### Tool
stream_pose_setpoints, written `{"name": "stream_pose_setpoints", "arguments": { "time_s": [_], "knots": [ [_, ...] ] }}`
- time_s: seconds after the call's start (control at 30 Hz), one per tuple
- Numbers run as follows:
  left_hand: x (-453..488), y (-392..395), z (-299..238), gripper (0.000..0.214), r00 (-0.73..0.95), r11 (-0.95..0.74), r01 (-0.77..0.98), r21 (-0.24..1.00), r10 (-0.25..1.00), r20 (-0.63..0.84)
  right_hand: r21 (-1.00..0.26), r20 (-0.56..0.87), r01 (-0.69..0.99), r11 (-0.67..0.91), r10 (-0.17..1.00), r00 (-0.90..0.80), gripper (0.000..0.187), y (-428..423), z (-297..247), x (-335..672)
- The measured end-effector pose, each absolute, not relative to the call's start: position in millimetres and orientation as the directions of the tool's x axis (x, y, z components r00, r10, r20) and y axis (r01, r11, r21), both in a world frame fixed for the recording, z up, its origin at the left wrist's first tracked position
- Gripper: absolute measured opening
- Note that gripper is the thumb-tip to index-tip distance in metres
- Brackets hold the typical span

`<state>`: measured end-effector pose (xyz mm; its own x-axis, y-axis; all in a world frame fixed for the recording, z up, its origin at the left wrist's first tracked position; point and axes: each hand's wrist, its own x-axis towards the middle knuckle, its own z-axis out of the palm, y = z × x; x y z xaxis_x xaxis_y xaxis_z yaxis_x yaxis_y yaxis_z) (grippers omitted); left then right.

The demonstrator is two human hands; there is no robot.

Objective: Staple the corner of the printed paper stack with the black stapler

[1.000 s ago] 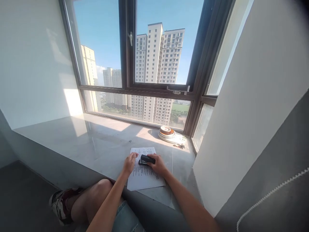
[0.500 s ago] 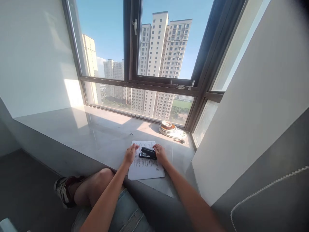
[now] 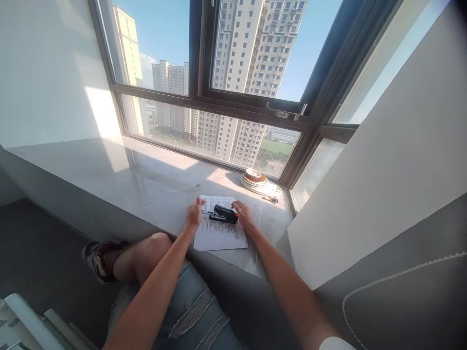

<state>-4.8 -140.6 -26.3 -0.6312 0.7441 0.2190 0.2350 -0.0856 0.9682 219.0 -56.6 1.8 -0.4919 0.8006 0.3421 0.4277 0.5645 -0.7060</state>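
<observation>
A black stapler lies across printed sheets of paper on the sill. From its left end a thin metallic staple tray sticks out toward my left hand. That hand is beside the paper's left edge, fingers partly stretched out; whether it touches the tray's end is unclear. My right hand grips the stapler's rear end, where a small red part shows by the fingers. Some of the right fingers are hidden behind the hand.
Toward the window sits a stack of round plates or coils, with small dark bits beside it. A tiny object lies on the pale stone sill. A white wall bounds the right; a beaded cord hangs there.
The metallic tray now protrudes from the stapler's left end, and a red part shows at its rear. My view has tilted downward, bringing a white object into the lower left.
</observation>
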Motion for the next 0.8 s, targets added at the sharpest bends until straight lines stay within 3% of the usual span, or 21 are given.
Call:
{"name": "stream_pose_setpoints", "arguments": {
  "time_s": [0.17,0.3,0.4,0.53,0.8],
  "knots": [
    [-1,-143,-23,0.062,-0.598,-0.166,0.102,0.981,0.778,0.193,-0.615,0.346,0.344,0.709,0.635,-0.691,0.043,-70,4,217],
    [2,-145,-16,0.053,-0.636,-0.237,-0.11,0.965,0.763,0.114,-0.588,0.412,0.343,0.732,0.636,-0.652,0.034,-80,5,213],
    [3,-148,-10,0.048,-0.589,-0.284,-0.404,0.869,0.808,-0.01,-0.511,0.599,0.286,0.81,0.575,-0.557,0.03,-83,6,211],
    [5,-153,-3,0.053,-0.378,-0.188,-0.719,0.669,0.914,-0.149,-0.306,0.809,0.225,0.925,0.377,-0.451,0.033,-81,4,210],
    [9,-162,12,0.054,-0.225,-0.123,-0.867,0.483,0.961,-0.159,0.015,0.811,0.257,0.966,0.139,-0.568,0.048,-82,3,214]
  ]
}}
